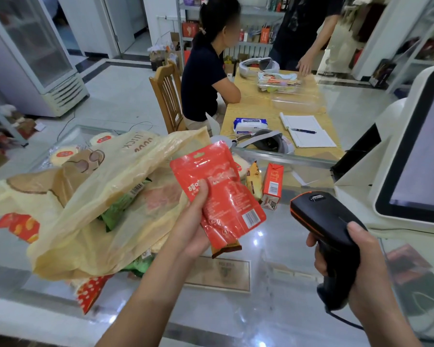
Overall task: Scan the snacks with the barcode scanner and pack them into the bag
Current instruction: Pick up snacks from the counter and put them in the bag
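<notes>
One red pouch (226, 196) in left grip (193, 226), scanner (321, 216) in right grip (356, 261).

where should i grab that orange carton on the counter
Pinch the orange carton near its top, coming from above and the right. It stands upright on the glass counter with its top free, a yellow packet crowds its left, and the barcode sits low on the near face, so a high grip likely leaves it clear.
</notes>
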